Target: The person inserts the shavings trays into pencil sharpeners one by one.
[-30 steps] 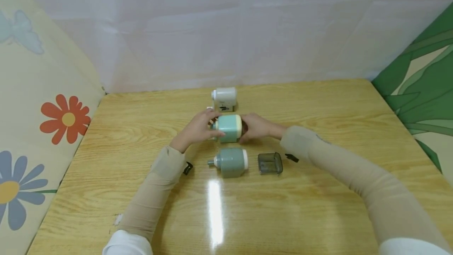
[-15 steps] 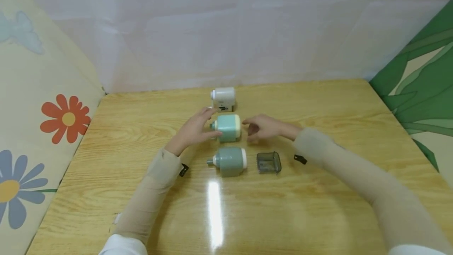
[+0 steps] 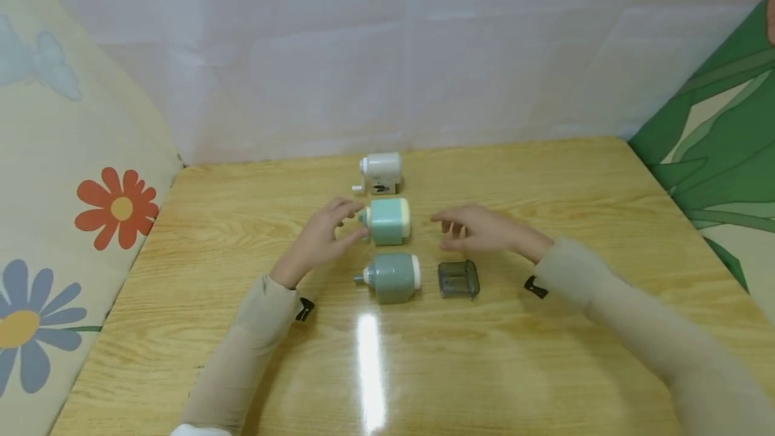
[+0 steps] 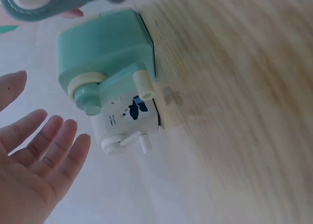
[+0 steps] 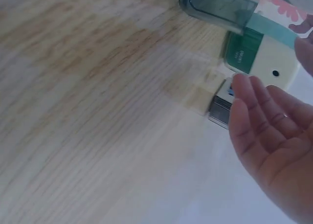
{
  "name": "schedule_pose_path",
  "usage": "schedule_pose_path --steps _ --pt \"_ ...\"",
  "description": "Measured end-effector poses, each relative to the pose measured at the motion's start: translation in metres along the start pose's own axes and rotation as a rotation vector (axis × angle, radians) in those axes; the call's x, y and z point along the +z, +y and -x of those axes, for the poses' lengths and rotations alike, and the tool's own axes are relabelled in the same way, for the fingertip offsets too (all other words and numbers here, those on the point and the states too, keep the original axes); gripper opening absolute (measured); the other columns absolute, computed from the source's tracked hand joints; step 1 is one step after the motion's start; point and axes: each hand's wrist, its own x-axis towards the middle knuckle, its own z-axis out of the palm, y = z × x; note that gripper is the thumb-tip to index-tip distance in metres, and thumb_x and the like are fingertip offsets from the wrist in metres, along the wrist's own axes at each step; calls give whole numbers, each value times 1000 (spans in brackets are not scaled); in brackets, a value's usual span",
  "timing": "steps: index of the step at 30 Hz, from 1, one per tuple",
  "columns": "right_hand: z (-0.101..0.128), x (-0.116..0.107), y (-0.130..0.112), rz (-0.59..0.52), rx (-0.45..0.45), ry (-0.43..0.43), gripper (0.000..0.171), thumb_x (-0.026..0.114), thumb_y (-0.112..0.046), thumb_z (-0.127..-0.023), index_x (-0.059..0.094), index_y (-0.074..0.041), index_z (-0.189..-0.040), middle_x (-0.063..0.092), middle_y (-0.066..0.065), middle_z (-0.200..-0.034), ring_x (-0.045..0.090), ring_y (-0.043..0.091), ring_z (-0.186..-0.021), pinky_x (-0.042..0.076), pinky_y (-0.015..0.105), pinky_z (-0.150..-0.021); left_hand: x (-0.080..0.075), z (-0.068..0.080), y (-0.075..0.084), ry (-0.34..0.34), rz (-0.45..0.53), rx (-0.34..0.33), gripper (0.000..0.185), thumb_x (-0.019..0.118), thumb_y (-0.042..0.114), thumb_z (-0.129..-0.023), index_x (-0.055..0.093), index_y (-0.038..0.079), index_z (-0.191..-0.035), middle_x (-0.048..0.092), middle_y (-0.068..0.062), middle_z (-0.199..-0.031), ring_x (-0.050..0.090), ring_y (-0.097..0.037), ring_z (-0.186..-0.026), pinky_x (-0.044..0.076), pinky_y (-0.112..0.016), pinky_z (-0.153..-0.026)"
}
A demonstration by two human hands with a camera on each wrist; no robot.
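Note:
Three small hand-crank pencil sharpeners lie in a column on the wooden table [image 3: 545, 362]. The white one [image 3: 380, 172] is farthest, the mint one with a cream end [image 3: 387, 221] is in the middle, and the grey-green one [image 3: 392, 277] is nearest. My left hand [image 3: 339, 221] hovers just left of the mint sharpener's crank with its fingers spread and holds nothing. My right hand [image 3: 451, 229] hangs to the right of it, well apart, with its fingers relaxed. In the left wrist view the palm [image 4: 34, 170] is clear of the mint sharpener [image 4: 105, 67].
A grey translucent shavings drawer [image 3: 458, 279] sits on the table right of the grey-green sharpener, just below my right hand. A white wall stands behind the table. Flowered panels close the left side and green leaf panels the right.
Both hands have let go of the mint sharpener. The right hand has drawn back to the right and the left hand has eased slightly left. The sharpener stays where it was.

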Motion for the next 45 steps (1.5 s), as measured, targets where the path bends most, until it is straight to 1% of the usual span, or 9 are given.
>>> schedule_pose_path --steps 4,7,10,15,20,26,34,40,45 --pt "14 4 -7 78 -33 28 51 65 -22 -85 50 6 -125 62 13 -99 60 18 -81 51 32 -68 3 9 7 17 25 50 41 64 15 -85 54 -4 -120 56 -17 -113 56 -30 -95 51 -35 -76" --pt "25 8 -14 117 -12 9 56 67 -31 -83 51 3 -125 60 11 -103 58 18 -83 50 32 -68 5 16 11 6 40 98 42 66 16 -84 55 -5 -118 57 -18 -113 57 -30 -94 51 -37 -75" --pt "34 11 -20 145 53 -7 63 67 -39 -80 50 0 -126 58 10 -109 57 17 -85 50 33 -69 8 22 15 -18 14 141 46 68 21 -83 55 -5 -119 56 -18 -116 55 -30 -101 49 -39 -82" --pt "49 15 -26 196 110 8 67 70 -41 -77 51 1 -126 56 13 -112 57 21 -89 50 38 -75 14 29 21 -55 -6 181 50 71 25 -80 56 -4 -117 54 -17 -120 50 -27 -112 40 -39 -96" --pt "60 16 -27 246 120 20 70 73 -44 -73 53 3 -122 57 14 -111 58 25 -91 50 41 -77 19 32 25 -48 -26 216 49 72 26 -78 57 1 -117 54 -13 -117 50 -23 -109 42 -35 -94" --pt "65 20 -24 310 123 11 77 75 -48 -67 54 4 -121 59 11 -105 59 22 -86 52 37 -71 27 33 29 -33 -104 277 53 72 30 -79 55 3 -121 52 -11 -118 50 -21 -106 45 -32 -89" --pt "64 24 -22 326 125 -7 78 76 -49 -65 55 4 -118 59 8 -101 59 18 -80 52 33 -67 32 30 34 -58 -186 242 56 74 36 -75 58 2 -117 57 -10 -111 55 -20 -98 49 -28 -80" --pt "61 26 -23 339 126 -11 72 78 -43 -65 56 5 -115 60 9 -98 59 18 -79 52 34 -67 31 27 38 -95 -206 201 54 74 36 -75 60 2 -114 58 -9 -105 56 -17 -90 50 -25 -74" --pt "61 28 -24 338 125 6 67 79 -37 -66 57 5 -113 61 10 -98 59 20 -79 52 35 -67 30 25 40 -108 -202 198 53 75 35 -74 60 1 -113 59 -9 -102 56 -16 -87 50 -25 -72"
